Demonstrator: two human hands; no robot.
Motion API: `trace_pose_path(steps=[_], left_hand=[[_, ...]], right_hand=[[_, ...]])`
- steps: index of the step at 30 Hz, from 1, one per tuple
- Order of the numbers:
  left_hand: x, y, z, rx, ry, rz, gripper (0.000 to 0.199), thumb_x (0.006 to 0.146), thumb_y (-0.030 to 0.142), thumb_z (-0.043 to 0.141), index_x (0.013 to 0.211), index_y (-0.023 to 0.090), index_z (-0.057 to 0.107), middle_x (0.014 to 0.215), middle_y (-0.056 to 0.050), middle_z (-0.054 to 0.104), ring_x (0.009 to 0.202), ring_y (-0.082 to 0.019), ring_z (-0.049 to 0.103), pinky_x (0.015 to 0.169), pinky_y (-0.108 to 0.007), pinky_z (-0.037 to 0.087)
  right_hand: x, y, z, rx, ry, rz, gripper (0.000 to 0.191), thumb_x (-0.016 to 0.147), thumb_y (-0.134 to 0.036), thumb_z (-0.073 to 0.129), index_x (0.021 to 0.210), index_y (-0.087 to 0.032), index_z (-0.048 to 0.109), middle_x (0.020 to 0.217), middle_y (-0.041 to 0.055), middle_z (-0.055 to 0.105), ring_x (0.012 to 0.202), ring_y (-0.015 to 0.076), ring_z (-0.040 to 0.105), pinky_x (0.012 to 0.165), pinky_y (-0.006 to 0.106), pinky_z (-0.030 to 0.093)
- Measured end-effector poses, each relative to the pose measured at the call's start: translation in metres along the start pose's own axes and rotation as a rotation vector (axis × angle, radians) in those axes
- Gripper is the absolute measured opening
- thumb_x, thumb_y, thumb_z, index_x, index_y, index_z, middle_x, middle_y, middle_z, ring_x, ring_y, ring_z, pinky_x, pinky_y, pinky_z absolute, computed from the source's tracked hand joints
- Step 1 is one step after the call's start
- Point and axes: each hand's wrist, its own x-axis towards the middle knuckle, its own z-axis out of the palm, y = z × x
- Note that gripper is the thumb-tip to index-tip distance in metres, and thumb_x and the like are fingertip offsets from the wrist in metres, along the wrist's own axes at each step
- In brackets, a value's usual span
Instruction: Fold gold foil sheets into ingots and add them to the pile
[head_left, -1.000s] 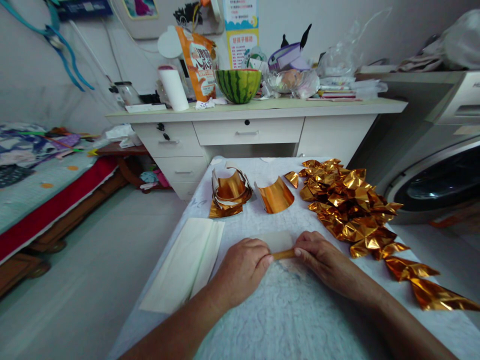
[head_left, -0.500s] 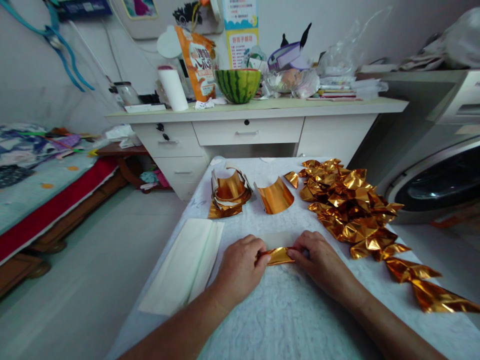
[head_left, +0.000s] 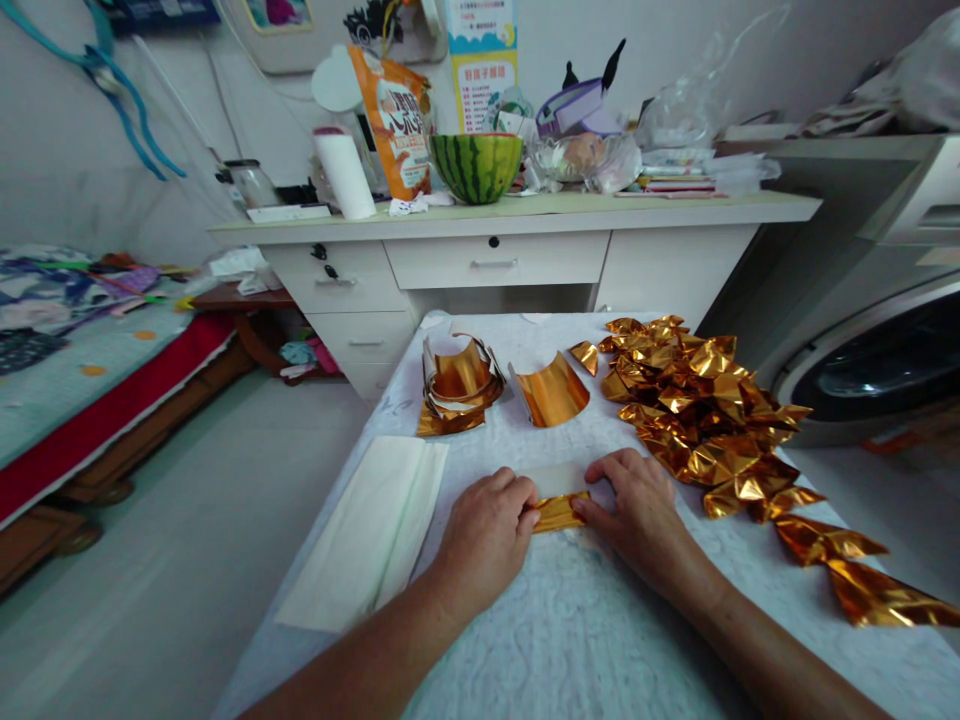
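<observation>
A folded strip of gold foil paper [head_left: 561, 511] lies flat on the cloth-covered table between my hands, with a pale sheet edge [head_left: 553, 478] showing behind it. My left hand [head_left: 489, 520] is closed, thumb and fingers pinching the strip's left end. At the right end, the thumb of my right hand [head_left: 637, 505] rests on the strip while its fingers arch apart from the thumb. Beyond them lie a curved gold foil sheet [head_left: 555, 390] and a curled stack of gold foil sheets [head_left: 459, 385]. A small gold folded piece [head_left: 585, 356] sits near the pile.
Many folded gold pieces [head_left: 697, 410] are heaped along the table's right side. A flat white packet [head_left: 367, 530] lies at the left. Behind stands a white desk [head_left: 495, 262] with a halved watermelon [head_left: 476, 168]; a washing machine [head_left: 885, 300] is at the right.
My right hand's fingers have lifted and spread away from its thumb. The foil strip now looks flatter and creased. My left hand keeps its pinch nearly in place.
</observation>
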Motion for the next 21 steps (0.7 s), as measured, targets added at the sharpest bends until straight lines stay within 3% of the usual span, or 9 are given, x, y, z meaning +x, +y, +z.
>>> trace_pose_path(steps=[12, 21], left_hand=[[0.001, 0.000, 0.003, -0.003, -0.001, 0.016, 0.008, 0.086, 0.014, 0.057, 0.082, 0.021, 0.059, 0.086, 0.001, 0.060, 0.084, -0.016, 0.056, 0.073, -0.026, 0.040], [0.000, -0.001, 0.003, -0.003, -0.005, 0.015, 0.010, 0.086, 0.013, 0.056, 0.083, 0.021, 0.060, 0.087, 0.000, 0.060, 0.085, -0.016, 0.056, 0.074, -0.026, 0.040]], right_hand=[[0.003, -0.013, -0.010, 0.079, -0.085, 0.067, 0.010, 0.070, -0.029, 0.072, 0.077, -0.023, 0.069, 0.092, 0.0037, 0.062, 0.093, 0.0268, 0.053, 0.078, 0.038, 0.035], [0.001, -0.009, -0.010, 0.094, -0.094, 0.034, 0.011, 0.075, -0.023, 0.061, 0.083, -0.023, 0.069, 0.097, 0.0046, 0.062, 0.096, 0.0259, 0.051, 0.086, 0.040, 0.034]])
